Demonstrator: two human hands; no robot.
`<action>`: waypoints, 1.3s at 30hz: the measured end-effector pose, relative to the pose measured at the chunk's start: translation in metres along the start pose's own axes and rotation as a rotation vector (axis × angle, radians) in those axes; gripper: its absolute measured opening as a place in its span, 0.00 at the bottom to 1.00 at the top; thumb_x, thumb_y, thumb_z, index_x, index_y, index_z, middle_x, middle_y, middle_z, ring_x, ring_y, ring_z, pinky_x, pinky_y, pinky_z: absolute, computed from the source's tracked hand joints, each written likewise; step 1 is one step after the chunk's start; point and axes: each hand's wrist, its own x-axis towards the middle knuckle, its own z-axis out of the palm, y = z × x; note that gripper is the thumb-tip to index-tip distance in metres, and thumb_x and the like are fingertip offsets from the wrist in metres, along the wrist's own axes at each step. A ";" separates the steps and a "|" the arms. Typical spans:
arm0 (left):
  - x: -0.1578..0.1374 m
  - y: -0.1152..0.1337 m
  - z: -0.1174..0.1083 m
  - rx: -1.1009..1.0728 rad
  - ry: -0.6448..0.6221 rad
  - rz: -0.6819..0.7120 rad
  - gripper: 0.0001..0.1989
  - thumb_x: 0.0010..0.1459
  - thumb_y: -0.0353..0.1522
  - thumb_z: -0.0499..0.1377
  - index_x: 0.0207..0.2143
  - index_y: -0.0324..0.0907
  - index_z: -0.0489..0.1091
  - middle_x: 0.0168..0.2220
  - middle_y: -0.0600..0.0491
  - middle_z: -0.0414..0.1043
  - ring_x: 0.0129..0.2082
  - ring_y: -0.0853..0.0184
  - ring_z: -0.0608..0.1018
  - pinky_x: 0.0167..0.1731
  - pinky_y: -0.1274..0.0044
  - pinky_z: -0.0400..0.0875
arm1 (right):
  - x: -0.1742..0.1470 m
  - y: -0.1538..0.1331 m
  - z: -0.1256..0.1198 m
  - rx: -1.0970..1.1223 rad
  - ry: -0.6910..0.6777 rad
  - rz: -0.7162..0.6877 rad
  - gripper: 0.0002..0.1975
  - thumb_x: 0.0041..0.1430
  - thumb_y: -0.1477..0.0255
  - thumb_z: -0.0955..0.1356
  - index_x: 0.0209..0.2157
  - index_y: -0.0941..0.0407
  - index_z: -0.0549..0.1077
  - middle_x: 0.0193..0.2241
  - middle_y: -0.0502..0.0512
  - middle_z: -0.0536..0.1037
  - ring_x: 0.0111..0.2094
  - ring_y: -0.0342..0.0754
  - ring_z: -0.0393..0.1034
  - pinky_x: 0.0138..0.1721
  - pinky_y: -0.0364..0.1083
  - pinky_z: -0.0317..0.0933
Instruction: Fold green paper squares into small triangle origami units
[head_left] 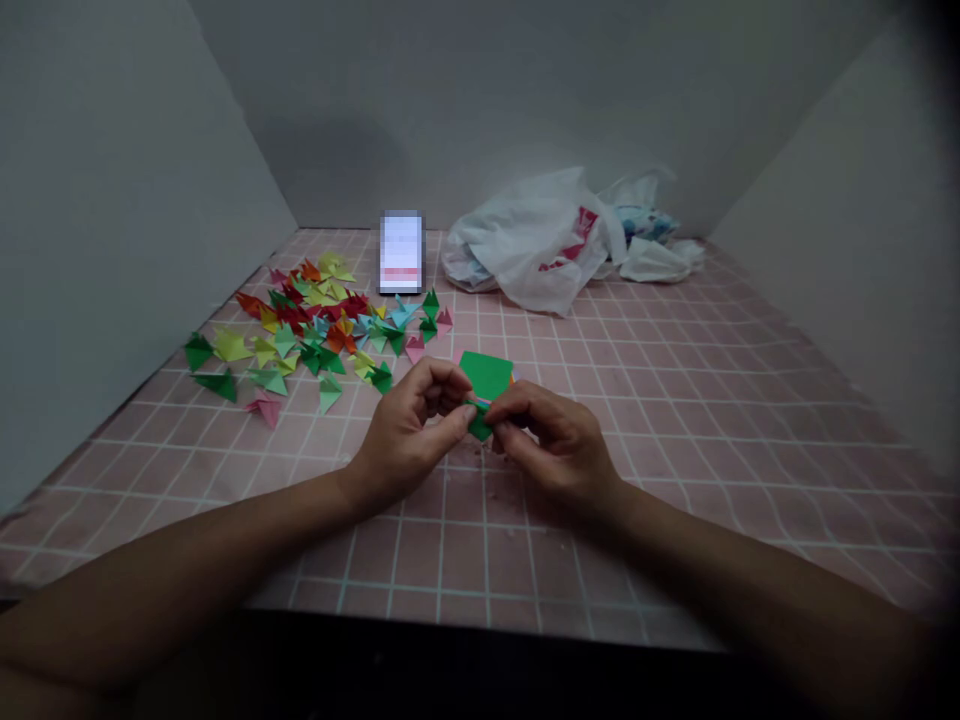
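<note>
Between my two hands is a small folded piece of green paper (481, 428), its lower tip pointing down. My left hand (412, 415) pinches its left side with thumb and fingers. On the right side, the fingertips of my right hand (553, 435) are closed on the same paper. My fingers cover much of it, so its exact folds are hidden. Just behind lies a stack of square coloured paper (486, 374) with a green sheet on top and other colours showing at its edges.
Many small folded paper cranes (322, 355) in several colours are spread at the left. A phone (400, 252) with a lit screen stands at the back. White plastic bags (540, 240) lie against the rear wall. A pink checked cloth (720, 440) covers the table, with walls around it.
</note>
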 end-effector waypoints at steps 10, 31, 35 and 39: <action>-0.003 -0.002 -0.003 0.192 -0.023 0.076 0.10 0.57 0.28 0.63 0.41 0.42 0.67 0.34 0.54 0.74 0.34 0.69 0.79 0.33 0.79 0.75 | 0.001 0.003 0.002 0.360 -0.007 0.426 0.09 0.62 0.67 0.71 0.31 0.57 0.71 0.23 0.46 0.71 0.21 0.39 0.66 0.24 0.42 0.60; -0.006 0.000 0.002 0.147 0.000 -0.028 0.08 0.56 0.29 0.65 0.39 0.41 0.70 0.31 0.53 0.76 0.27 0.71 0.79 0.25 0.82 0.76 | -0.001 0.002 0.003 -0.045 0.036 0.225 0.10 0.63 0.72 0.69 0.27 0.55 0.68 0.22 0.46 0.69 0.23 0.41 0.62 0.25 0.43 0.55; -0.008 0.000 0.001 0.263 -0.008 0.062 0.07 0.58 0.29 0.64 0.40 0.41 0.71 0.34 0.52 0.77 0.30 0.70 0.80 0.28 0.81 0.76 | -0.002 0.001 0.003 -0.104 0.048 0.171 0.11 0.63 0.73 0.69 0.27 0.55 0.67 0.22 0.46 0.69 0.23 0.40 0.63 0.26 0.43 0.56; -0.008 -0.001 0.002 0.233 0.003 0.045 0.08 0.57 0.28 0.64 0.40 0.42 0.71 0.35 0.52 0.76 0.31 0.70 0.79 0.28 0.80 0.76 | -0.002 0.001 0.004 -0.072 0.049 0.196 0.10 0.63 0.73 0.69 0.27 0.55 0.67 0.22 0.47 0.70 0.23 0.41 0.63 0.26 0.43 0.56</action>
